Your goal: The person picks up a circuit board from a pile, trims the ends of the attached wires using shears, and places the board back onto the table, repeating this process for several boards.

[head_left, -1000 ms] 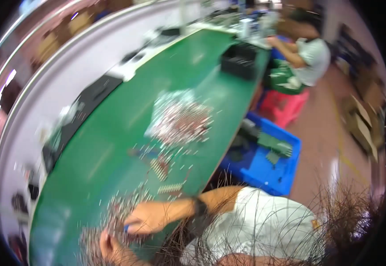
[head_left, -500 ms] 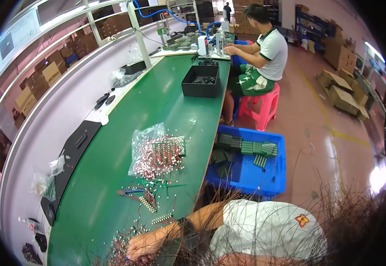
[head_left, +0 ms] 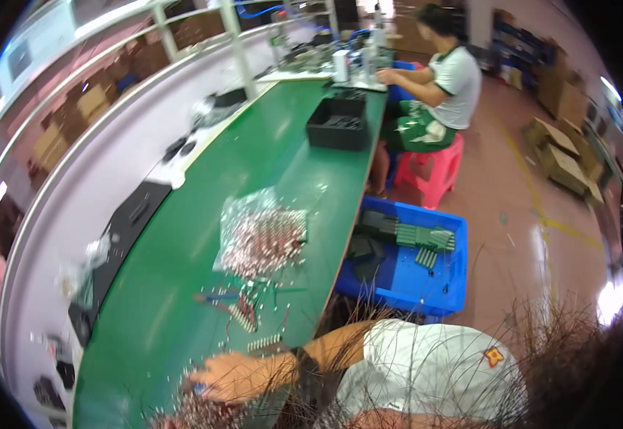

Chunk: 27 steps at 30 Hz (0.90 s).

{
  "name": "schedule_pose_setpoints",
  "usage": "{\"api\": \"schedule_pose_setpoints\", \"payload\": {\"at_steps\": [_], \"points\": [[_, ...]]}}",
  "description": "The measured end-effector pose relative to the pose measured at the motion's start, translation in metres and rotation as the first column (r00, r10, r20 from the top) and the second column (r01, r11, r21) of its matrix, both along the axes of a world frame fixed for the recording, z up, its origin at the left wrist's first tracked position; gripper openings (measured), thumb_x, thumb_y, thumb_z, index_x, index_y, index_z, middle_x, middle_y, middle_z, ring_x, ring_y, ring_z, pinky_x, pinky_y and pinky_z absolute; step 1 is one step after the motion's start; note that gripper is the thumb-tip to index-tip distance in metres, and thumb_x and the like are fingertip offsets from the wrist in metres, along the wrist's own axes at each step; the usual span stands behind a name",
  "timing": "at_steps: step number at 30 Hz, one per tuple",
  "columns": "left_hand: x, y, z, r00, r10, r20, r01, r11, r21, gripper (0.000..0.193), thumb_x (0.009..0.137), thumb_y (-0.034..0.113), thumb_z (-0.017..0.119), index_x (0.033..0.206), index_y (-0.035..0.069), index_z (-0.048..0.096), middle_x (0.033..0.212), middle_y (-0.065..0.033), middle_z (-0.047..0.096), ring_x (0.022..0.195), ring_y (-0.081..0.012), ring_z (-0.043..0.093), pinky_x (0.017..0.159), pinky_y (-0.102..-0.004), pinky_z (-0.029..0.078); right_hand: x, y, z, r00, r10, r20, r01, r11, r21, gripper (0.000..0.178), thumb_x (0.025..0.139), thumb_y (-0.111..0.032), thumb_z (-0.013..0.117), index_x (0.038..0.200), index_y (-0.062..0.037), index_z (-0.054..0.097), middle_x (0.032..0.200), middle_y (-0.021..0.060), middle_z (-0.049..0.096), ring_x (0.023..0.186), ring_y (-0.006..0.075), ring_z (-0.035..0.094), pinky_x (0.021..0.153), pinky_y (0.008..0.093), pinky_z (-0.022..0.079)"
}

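- In the head view, the person's right hand (head_left: 231,377) was in much the same place over the table (head_left: 154,307) as half a second earlier, though it looked flatter and more stretched out than before.
- Beneath and just beside it, at the near end, lay the loose heap of small red-and-white wired parts (head_left: 208,412), so the work had apparently not left that heap.
- Something small and blue (head_left: 199,388) showed at the right fingertips; blur hid whether they gripped it, so the hold could not be told.
- The left hand, plain beside the right one a second earlier, could not be made out, and neither could its hold.
- Farther off, the cream-coloured strip (head_left: 265,343), the blue-handled pliers (head_left: 217,295) and the clear plastic bag (head_left: 234,214) under more wired parts had kept their places; the small shift across the picture probably came from the head turning.
- At the far right, the co-worker (head_left: 454,86) remained seated.
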State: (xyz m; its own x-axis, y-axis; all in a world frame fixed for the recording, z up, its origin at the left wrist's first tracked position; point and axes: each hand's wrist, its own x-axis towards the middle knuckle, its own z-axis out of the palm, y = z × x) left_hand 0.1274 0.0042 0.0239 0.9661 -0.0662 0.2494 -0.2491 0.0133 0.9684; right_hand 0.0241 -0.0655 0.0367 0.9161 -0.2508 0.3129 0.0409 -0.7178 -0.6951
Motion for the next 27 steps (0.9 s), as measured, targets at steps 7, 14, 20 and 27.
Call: {"api": "schedule_pose_setpoints", "payload": {"at_steps": [7,14,20,27], "points": [[-0.005,0.074,-0.001,0.991,-0.016,0.134,0.023,0.999,-0.049,0.018,0.086,-0.004,0.066,0.103,-0.004,0.065,0.101,-0.0107,0.068,0.089,-0.0164,0.063,0.081,-0.0269,0.052,-0.026,-0.040,0.021,0.976,-0.210,0.050,0.216,0.956,-0.200,0.034,0.087,-0.036,0.062,0.110,-0.0114,0.064,0.085,0.0147,0.060,0.079,0.0336,0.063,0.064,0.0429,0.052],[-0.012,0.090,-0.002,0.979,-0.182,0.092,0.202,0.931,-0.304,0.020,0.083,-0.009,0.066,0.103,-0.005,0.065,0.108,-0.0133,0.066,0.095,-0.0166,0.063,0.083,-0.0271,0.053,-0.016,-0.026,0.030,0.985,0.170,-0.022,-0.167,0.982,0.082,0.039,0.088,-0.037,0.060,0.114,-0.0066,0.062,0.087,0.0208,0.063,0.082,0.0383,0.064,0.067,0.0468,0.053],[-0.015,0.090,-0.001,0.983,-0.159,0.096,0.178,0.955,-0.238,0.019,0.084,-0.008,0.066,0.102,-0.004,0.066,0.109,-0.0137,0.066,0.097,-0.0179,0.063,0.084,-0.0279,0.053,-0.013,-0.021,0.024,0.999,0.032,-0.004,-0.032,0.996,-0.081,0.043,0.089,-0.036,0.060,0.119,-0.0055,0.060,0.089,0.0210,0.063,0.083,0.0388,0.064,0.071,0.0470,0.052],[-0.016,0.086,0.004,0.943,-0.269,0.195,0.310,0.923,-0.229,0.018,0.086,-0.005,0.065,0.104,-0.002,0.065,0.109,-0.0140,0.064,0.097,-0.0207,0.065,0.079,-0.0317,0.059,-0.017,-0.019,0.024,0.995,0.085,0.041,-0.085,0.996,-0.017,0.044,0.088,-0.035,0.062,0.119,-0.0034,0.059,0.092,0.0214,0.062,0.086,0.0384,0.062,0.073,0.0464,0.051]]}}
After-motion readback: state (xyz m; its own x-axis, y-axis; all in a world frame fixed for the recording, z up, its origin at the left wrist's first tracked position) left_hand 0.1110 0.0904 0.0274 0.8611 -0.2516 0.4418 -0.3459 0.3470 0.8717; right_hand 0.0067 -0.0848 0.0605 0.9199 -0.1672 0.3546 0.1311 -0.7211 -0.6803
